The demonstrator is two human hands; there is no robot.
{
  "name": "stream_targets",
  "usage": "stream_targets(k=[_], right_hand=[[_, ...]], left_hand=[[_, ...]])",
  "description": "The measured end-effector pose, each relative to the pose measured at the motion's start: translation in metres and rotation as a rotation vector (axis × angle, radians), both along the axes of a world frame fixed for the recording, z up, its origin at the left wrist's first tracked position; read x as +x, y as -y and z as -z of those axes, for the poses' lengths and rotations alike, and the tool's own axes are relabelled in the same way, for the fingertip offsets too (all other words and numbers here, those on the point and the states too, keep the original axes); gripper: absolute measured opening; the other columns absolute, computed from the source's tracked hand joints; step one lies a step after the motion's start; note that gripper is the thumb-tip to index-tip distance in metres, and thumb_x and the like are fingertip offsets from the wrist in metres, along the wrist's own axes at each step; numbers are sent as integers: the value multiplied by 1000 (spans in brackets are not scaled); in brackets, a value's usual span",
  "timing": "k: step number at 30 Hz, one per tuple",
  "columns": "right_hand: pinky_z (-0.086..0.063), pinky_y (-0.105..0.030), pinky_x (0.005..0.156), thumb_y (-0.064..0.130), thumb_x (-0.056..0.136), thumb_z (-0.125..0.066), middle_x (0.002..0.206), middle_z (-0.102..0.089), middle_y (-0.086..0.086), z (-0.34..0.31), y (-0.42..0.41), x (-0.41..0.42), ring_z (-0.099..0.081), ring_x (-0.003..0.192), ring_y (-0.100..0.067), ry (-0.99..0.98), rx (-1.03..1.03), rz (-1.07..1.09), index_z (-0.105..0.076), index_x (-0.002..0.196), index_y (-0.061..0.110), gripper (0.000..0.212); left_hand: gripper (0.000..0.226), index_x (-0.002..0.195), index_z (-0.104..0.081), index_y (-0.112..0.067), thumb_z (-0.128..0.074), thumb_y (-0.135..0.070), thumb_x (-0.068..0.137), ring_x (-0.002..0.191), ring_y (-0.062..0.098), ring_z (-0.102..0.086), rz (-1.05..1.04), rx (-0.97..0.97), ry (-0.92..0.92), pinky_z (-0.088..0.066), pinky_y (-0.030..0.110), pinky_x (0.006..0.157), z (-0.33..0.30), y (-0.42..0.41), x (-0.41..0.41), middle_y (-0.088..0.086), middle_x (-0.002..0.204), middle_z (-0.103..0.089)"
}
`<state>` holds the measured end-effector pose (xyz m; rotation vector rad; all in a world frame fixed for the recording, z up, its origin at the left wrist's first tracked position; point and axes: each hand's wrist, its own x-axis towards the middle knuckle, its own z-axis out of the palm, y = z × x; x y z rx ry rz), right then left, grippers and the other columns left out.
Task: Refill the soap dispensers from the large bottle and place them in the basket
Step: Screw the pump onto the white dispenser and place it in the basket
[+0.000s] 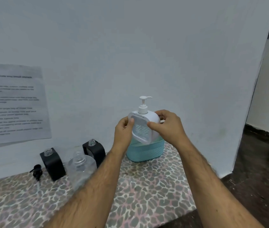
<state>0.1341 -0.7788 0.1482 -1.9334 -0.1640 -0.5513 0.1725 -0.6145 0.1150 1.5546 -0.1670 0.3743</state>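
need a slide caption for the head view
Both hands, left and right, hold a white pump dispenser over the teal basket.

Wall sheet (13, 102) text blurred, unreadable

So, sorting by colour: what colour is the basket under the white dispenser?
Light teal basket, clearest in the head view.

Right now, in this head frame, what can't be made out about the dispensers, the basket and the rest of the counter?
- White dispenser: soap level hidden by its opaque body and both hands.
- Basket: contents hidden by its wall and the dispenser.
- Clear bottle: blurred, lower part behind the left forearm.
- Wall sheet: text blurred, left edge cut off.
- Black pump: too small for detail.
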Motion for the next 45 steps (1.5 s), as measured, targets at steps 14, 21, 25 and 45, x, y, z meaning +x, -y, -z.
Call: stream_targets(k=[14,21,25,45], right_hand=[[-40,-21,58,26,77,-73,96,-63,5,56,4,88,-58,82,-13,-95,1,277,-62,106,15,33],[-38,-29,70,35,83,-66,104,-59,-4,85,0,112,-50,82,-17,-123,-274,348,-59,109,10,36],[-42,-35,78,35,85,-64,95,-54,-1,96,-6,115,-54,88,-22,-119,-354,345,-58,104,10,32],[-38,-43,95,49,73,-75,116,-57,-7,99,0,123,-46,117,-27,-466,-650,537,-64,106,16,48]], left_hand=[[46,135,-57,-13,-68,-19,91,121,13,-57,29,483,-93,-41,15,93,50,31,56,0,131,-62],[56,134,-59,-16,-72,-41,85,123,14,-55,78,772,-27,-44,31,104,66,33,63,-2,134,-60],[40,121,-68,-21,-71,-39,86,108,12,-62,79,805,-15,-50,34,94,69,35,63,-6,118,-69],[66,136,-57,-10,-83,-24,77,121,15,-57,99,747,-133,-37,19,95,73,27,76,2,135,-62]])
